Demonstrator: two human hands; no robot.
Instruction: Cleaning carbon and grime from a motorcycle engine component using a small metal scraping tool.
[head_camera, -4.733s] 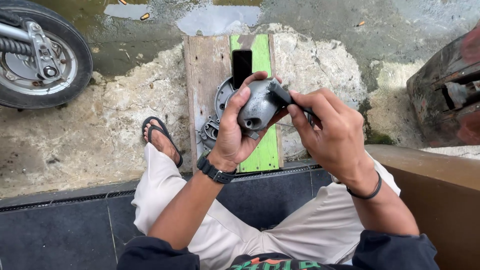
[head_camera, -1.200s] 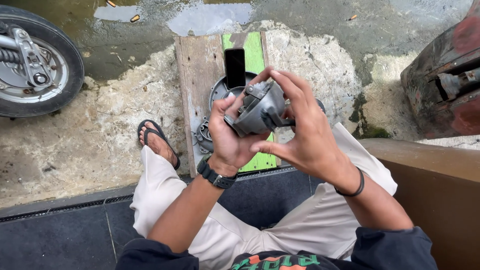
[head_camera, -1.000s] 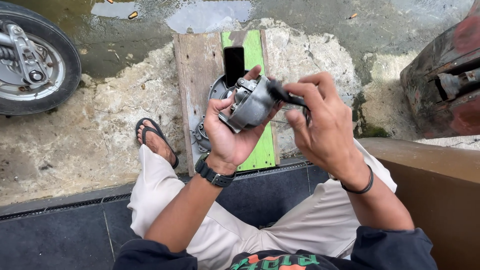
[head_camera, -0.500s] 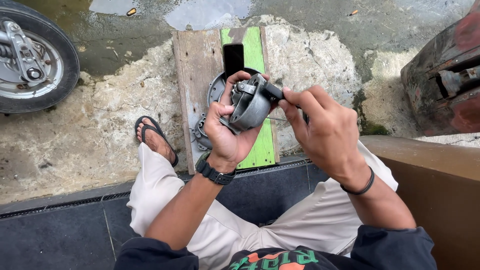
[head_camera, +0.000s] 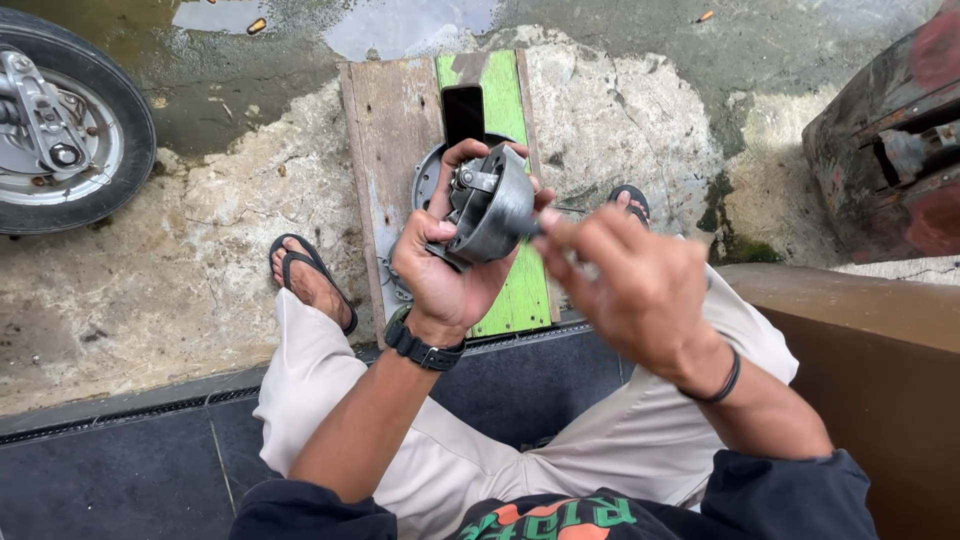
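Your left hand (head_camera: 440, 270) cups a round grey metal part (head_camera: 488, 205) from below and behind, thumb hooked over its near edge and fingers curled around the far side, so it sits raised above your knees with its open face tilted toward your right hand (head_camera: 630, 280). That grip looks meant to keep the part steady while the other hand works at its rim. Your right hand is closed around a thin dark tool (head_camera: 532, 227), whose tip meets the part's right edge; the fingers wrap it so tightly that only a short stub shows, and I cannot tell what kind of tool it is. The hand is also blurred, so its exact finger positions are hard to read. Directly under the part, on the wooden board (head_camera: 385, 130) with a green strip, lies a second round metal piece (head_camera: 428, 180), mostly covered by your left hand and the held part; only its left arc shows. A dark phone (head_camera: 463, 112) lies flat on the board just beyond it, close by but out of the way. Your sandalled left foot (head_camera: 308, 280) rests on the rough concrete beside the board; the right foot (head_camera: 628, 200) peeks out behind your right hand. A wheel (head_camera: 70, 130) at the left and a rusty red body (head_camera: 890, 140) at the right are both cut off by the picture's edge.
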